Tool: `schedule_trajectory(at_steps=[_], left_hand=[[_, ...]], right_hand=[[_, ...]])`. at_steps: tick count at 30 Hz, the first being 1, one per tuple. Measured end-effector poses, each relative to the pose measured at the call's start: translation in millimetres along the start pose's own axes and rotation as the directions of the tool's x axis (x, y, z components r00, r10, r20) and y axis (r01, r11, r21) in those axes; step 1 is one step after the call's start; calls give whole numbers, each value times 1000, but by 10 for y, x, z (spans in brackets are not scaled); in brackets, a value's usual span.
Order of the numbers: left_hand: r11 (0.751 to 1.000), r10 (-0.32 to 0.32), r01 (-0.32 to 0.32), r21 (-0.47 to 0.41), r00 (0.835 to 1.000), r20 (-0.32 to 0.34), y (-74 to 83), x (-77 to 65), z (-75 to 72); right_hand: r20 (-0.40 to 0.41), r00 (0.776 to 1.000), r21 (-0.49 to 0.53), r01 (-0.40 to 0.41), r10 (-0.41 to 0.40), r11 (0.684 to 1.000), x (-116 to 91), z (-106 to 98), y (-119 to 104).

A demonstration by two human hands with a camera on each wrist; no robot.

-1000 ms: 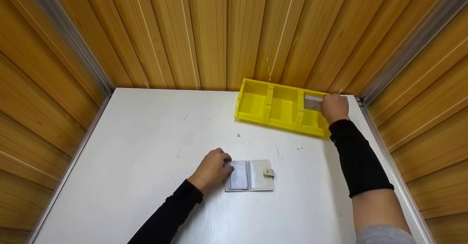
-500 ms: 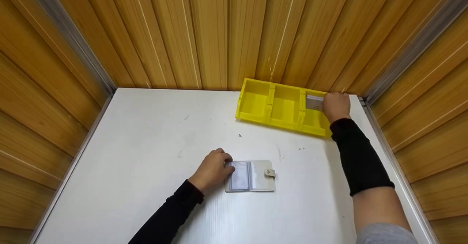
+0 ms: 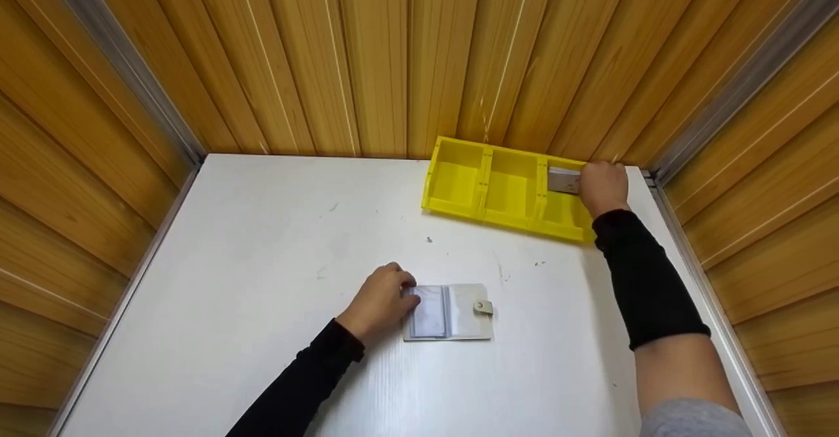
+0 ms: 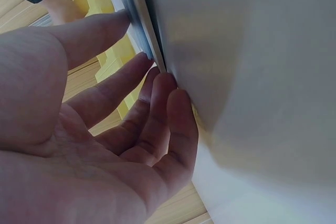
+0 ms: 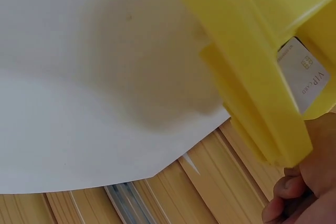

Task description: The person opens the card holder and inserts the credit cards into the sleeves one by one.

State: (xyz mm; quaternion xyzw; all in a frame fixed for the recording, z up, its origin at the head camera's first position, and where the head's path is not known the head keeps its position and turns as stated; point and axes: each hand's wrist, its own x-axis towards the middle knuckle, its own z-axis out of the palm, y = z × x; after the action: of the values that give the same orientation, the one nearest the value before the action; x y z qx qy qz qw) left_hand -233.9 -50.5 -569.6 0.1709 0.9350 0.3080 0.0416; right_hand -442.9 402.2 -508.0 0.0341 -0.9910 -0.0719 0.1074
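Note:
My left hand holds the left edge of a small, pale card holder that lies spread flat with clear sleeves. In the left wrist view the thumb and index fingertip rest on the sleeves, while the other fingers curl at the cover's edge. My right hand is at the right compartment of a yellow bin, beside a stack of cards. The right wrist view shows a white card printed "VIP CARD" inside and curled fingers outside the wall; I cannot tell what the hidden fingertips hold.
The white table meets wood-patterned panels at the back and sides. The yellow bin stands at the back right, close to the rear panel, and two dividers split it into three compartments. A snap strap sticks out at the card holder's right edge.
Both hands stay at the same places, the left at the card holder and the right at the bin's right compartment. The view shifts very slightly.

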Motion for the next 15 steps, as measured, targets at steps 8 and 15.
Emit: schedule_trajectory(at_steps=[8, 15], left_hand=[[1000, -15, 15, -1, 1000, -8, 4, -1, -16], [1000, 0, 0, -2, 1000, 0, 10, -1, -7]], right_hand=[[-24, 999, 3, 47, -47, 999, 17, -125, -29], [-55, 996, -4, 77, -77, 997, -39, -108, 16]])
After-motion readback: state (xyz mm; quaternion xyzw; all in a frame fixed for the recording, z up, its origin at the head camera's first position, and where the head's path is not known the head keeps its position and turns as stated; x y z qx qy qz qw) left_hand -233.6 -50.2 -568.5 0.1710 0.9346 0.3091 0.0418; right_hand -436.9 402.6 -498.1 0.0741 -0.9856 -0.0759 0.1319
